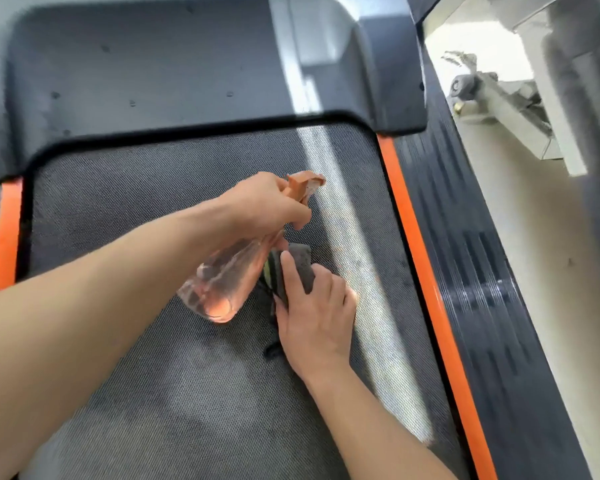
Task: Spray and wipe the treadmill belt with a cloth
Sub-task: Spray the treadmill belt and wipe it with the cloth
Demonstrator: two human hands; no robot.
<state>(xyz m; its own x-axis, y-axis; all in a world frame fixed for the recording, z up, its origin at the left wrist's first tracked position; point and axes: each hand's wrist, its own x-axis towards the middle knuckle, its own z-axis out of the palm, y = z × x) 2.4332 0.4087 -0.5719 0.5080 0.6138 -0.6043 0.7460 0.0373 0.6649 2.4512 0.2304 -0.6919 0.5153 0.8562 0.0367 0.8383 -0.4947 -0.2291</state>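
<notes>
My left hand is curled round the neck of the spray bottle, fingers wrapped at the trigger. My right hand grips the cloth, thumb along its near edge and fingers folded over its far side.

The treadmill belt fills most of my view, grey and textured, with a pale strip of glare down its right side. Both hands work over its front part, just short of the black motor cover. The ribbed side rail and the orange trim border the belt on the right.

The bottle is clear and tilted, and its orange head aims forward and to the right, above the cloth. The cloth is dark and bunched low over the belt under my palm. I cannot tell whether it touches the bottle.

To do this well, I judge I should aim the nozzle at bare belt ahead of the cloth, not at my right hand. A light mist is better than a puddle, and it should stay off the motor cover. Then I should flatten the cloth and wipe in long, overlapping strokes across the full width, right up to the trim.
</notes>
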